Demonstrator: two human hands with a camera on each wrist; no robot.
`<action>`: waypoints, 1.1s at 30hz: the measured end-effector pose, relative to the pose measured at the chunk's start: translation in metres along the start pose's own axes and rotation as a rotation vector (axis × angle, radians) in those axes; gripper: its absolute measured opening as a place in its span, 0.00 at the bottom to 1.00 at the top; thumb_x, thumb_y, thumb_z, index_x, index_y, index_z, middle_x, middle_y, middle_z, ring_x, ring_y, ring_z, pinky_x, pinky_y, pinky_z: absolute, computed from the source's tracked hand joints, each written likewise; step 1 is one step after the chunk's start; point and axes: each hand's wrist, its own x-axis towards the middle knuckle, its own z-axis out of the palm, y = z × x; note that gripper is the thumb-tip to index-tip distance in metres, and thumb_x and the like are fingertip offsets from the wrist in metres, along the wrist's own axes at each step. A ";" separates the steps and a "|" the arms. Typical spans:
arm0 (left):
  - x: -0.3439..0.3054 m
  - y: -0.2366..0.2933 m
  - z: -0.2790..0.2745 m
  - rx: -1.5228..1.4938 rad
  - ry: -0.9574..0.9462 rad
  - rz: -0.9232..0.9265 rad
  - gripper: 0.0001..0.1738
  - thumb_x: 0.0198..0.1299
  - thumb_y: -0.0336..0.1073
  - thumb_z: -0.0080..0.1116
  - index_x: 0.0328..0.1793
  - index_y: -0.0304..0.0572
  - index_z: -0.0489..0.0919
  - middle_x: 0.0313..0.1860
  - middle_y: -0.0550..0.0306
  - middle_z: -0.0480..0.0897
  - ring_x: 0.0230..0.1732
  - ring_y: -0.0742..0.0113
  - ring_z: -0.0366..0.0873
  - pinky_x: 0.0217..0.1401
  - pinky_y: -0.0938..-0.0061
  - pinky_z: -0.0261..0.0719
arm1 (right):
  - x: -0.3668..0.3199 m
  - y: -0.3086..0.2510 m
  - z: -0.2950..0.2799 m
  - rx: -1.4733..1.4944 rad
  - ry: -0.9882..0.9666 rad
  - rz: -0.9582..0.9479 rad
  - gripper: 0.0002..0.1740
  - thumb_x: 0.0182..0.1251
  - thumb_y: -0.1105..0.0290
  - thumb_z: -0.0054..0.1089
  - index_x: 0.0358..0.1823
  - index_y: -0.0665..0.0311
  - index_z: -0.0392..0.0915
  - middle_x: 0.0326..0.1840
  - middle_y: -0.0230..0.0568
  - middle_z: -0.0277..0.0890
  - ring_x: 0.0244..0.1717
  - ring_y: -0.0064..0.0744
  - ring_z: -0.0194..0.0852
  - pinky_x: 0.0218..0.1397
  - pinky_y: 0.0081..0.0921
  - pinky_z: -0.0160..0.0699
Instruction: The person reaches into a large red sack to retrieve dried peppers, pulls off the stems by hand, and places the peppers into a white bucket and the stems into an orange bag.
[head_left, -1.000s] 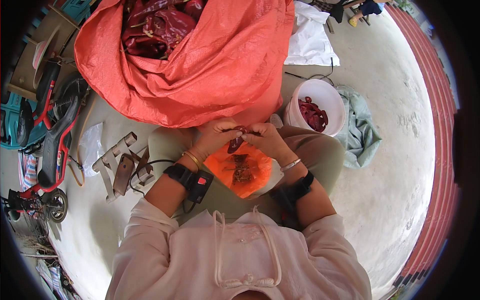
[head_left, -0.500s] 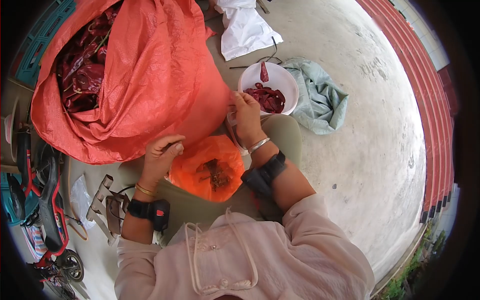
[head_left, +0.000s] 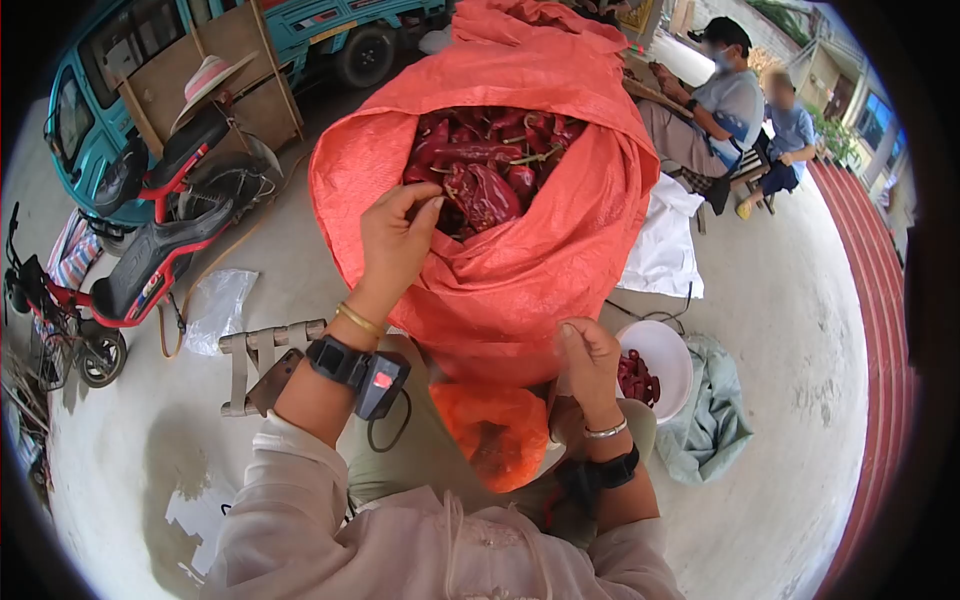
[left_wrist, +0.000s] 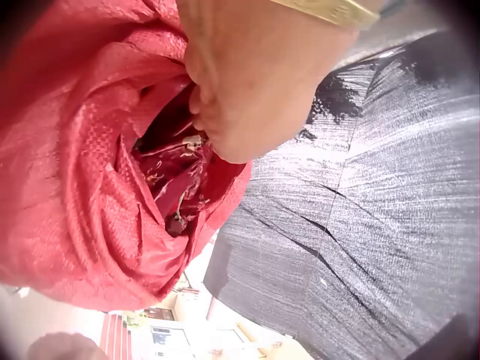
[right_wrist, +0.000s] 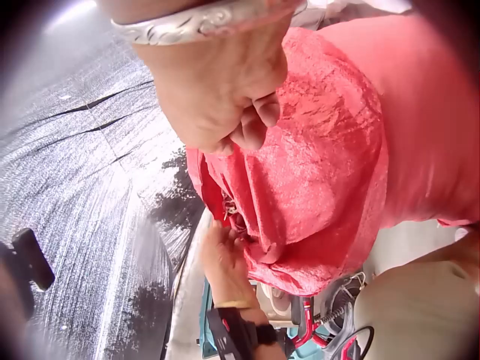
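My left hand reaches over the near left rim of a large red woven sack filled with dark red chillies. Its fingers bend loosely, thumb and forefinger apart, right at the nearest chillies; nothing shows between them. In the left wrist view, the back of this hand covers part of the sack's mouth. Lower down, my right hand hangs with loosely bent fingers in front of the sack, holding nothing. Between my legs lies an orange plastic bag, its inside in shadow.
Right of my knee stands a white bucket with red chilli pieces, beside a grey-green cloth sack. A folding metal stool and a red scooter are on the left. Two people sit at the back right.
First, both hands pinched a chilli above the orange bag. Then the right hand was beside the bucket, a chilli above its contents. Now the left hand has moved up to the sack; the view has tilted up.
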 end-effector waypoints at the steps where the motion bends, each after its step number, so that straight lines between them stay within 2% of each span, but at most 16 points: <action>1: 0.008 0.000 0.002 0.150 -0.005 0.080 0.08 0.51 0.30 0.59 0.35 0.34 0.80 0.26 0.51 0.79 0.26 0.65 0.77 0.29 0.76 0.73 | 0.000 -0.002 0.003 -0.011 -0.019 -0.003 0.06 0.60 0.74 0.54 0.32 0.71 0.75 0.22 0.32 0.71 0.23 0.16 0.69 0.27 0.14 0.66; 4: 0.022 0.002 0.007 0.547 -0.245 0.052 0.09 0.50 0.37 0.59 0.31 0.39 0.81 0.27 0.48 0.80 0.29 0.56 0.79 0.33 0.68 0.75 | -0.001 -0.009 0.008 -0.052 -0.068 -0.033 0.06 0.60 0.74 0.54 0.32 0.71 0.75 0.22 0.32 0.72 0.22 0.16 0.69 0.26 0.14 0.66; 7: 0.020 0.014 0.014 0.722 -0.270 0.006 0.12 0.48 0.42 0.60 0.29 0.41 0.82 0.25 0.45 0.79 0.31 0.49 0.77 0.35 0.62 0.75 | 0.003 -0.015 0.010 -0.091 -0.102 -0.081 0.06 0.60 0.74 0.55 0.32 0.71 0.76 0.22 0.33 0.71 0.22 0.17 0.69 0.26 0.14 0.66; 8: 0.018 0.015 0.017 0.760 -0.268 -0.036 0.13 0.47 0.44 0.61 0.30 0.42 0.82 0.25 0.44 0.79 0.31 0.49 0.78 0.35 0.62 0.76 | 0.004 -0.017 0.011 -0.096 -0.102 -0.072 0.06 0.60 0.74 0.55 0.32 0.71 0.76 0.22 0.33 0.71 0.22 0.17 0.69 0.26 0.14 0.66; 11: 0.014 0.014 0.024 0.664 -0.257 -0.100 0.15 0.47 0.43 0.61 0.33 0.39 0.81 0.25 0.43 0.79 0.30 0.48 0.78 0.35 0.61 0.75 | 0.006 -0.016 0.013 -0.086 -0.118 -0.068 0.06 0.60 0.74 0.55 0.33 0.71 0.76 0.22 0.33 0.71 0.22 0.16 0.69 0.26 0.13 0.66; 12: 0.010 0.008 0.028 0.584 -0.218 -0.074 0.16 0.47 0.41 0.62 0.36 0.36 0.79 0.25 0.42 0.79 0.30 0.49 0.78 0.35 0.61 0.76 | 0.005 -0.014 0.014 -0.078 -0.123 -0.070 0.06 0.60 0.74 0.55 0.33 0.70 0.76 0.23 0.33 0.71 0.22 0.16 0.69 0.26 0.13 0.66; 15: 0.007 -0.003 0.043 0.323 -0.018 -0.093 0.14 0.47 0.36 0.61 0.37 0.33 0.77 0.26 0.42 0.80 0.30 0.49 0.79 0.35 0.62 0.76 | 0.001 -0.011 0.020 -0.075 -0.138 -0.002 0.06 0.60 0.74 0.55 0.33 0.70 0.76 0.23 0.31 0.72 0.22 0.15 0.68 0.26 0.13 0.66; 16: 0.009 -0.013 0.049 0.259 0.040 -0.076 0.13 0.50 0.34 0.60 0.38 0.32 0.77 0.24 0.47 0.80 0.24 0.57 0.79 0.27 0.69 0.76 | 0.001 -0.010 0.022 -0.067 -0.138 -0.005 0.06 0.60 0.74 0.55 0.33 0.70 0.76 0.23 0.31 0.72 0.22 0.15 0.68 0.26 0.13 0.66; 20: 0.020 -0.024 0.058 -0.016 0.031 -0.291 0.13 0.53 0.33 0.58 0.42 0.32 0.77 0.21 0.57 0.78 0.15 0.73 0.73 0.17 0.79 0.71 | 0.003 -0.013 0.028 -0.046 -0.140 0.004 0.06 0.60 0.74 0.55 0.33 0.70 0.76 0.24 0.31 0.72 0.22 0.15 0.67 0.27 0.13 0.66; 22: 0.023 -0.003 0.051 -0.157 0.024 -0.394 0.12 0.55 0.32 0.56 0.43 0.33 0.78 0.20 0.62 0.77 0.13 0.79 0.69 0.14 0.84 0.68 | 0.009 -0.016 0.028 -0.056 -0.129 -0.027 0.05 0.60 0.74 0.55 0.33 0.70 0.76 0.25 0.31 0.72 0.23 0.15 0.66 0.27 0.13 0.66; 25: 0.020 0.009 0.045 -0.446 0.053 -0.372 0.11 0.56 0.29 0.53 0.44 0.33 0.77 0.24 0.64 0.78 0.15 0.80 0.70 0.17 0.84 0.69 | 0.023 -0.029 0.031 -0.118 -0.080 -0.155 0.05 0.59 0.75 0.55 0.34 0.70 0.76 0.26 0.33 0.72 0.24 0.16 0.66 0.28 0.14 0.66; 28: 0.011 0.011 0.043 -0.361 0.143 -0.143 0.11 0.58 0.27 0.50 0.45 0.35 0.77 0.27 0.66 0.78 0.19 0.81 0.72 0.20 0.85 0.71 | 0.048 -0.052 0.038 -0.215 -0.038 -0.301 0.06 0.59 0.76 0.54 0.37 0.70 0.75 0.27 0.34 0.71 0.25 0.18 0.67 0.29 0.15 0.67; 31: 0.002 0.012 0.044 -0.376 0.268 0.067 0.12 0.52 0.23 0.53 0.44 0.33 0.75 0.33 0.52 0.79 0.21 0.73 0.76 0.22 0.78 0.73 | 0.063 -0.064 0.043 -0.201 -0.044 -0.369 0.08 0.59 0.76 0.54 0.40 0.69 0.74 0.29 0.34 0.70 0.27 0.20 0.70 0.31 0.16 0.70; 33: -0.016 0.026 0.033 -0.165 0.168 0.176 0.10 0.51 0.24 0.54 0.42 0.34 0.76 0.31 0.51 0.79 0.23 0.68 0.77 0.23 0.76 0.74 | 0.063 -0.066 0.051 -0.106 -0.019 -0.383 0.11 0.55 0.78 0.57 0.41 0.68 0.74 0.29 0.36 0.70 0.28 0.22 0.68 0.31 0.17 0.68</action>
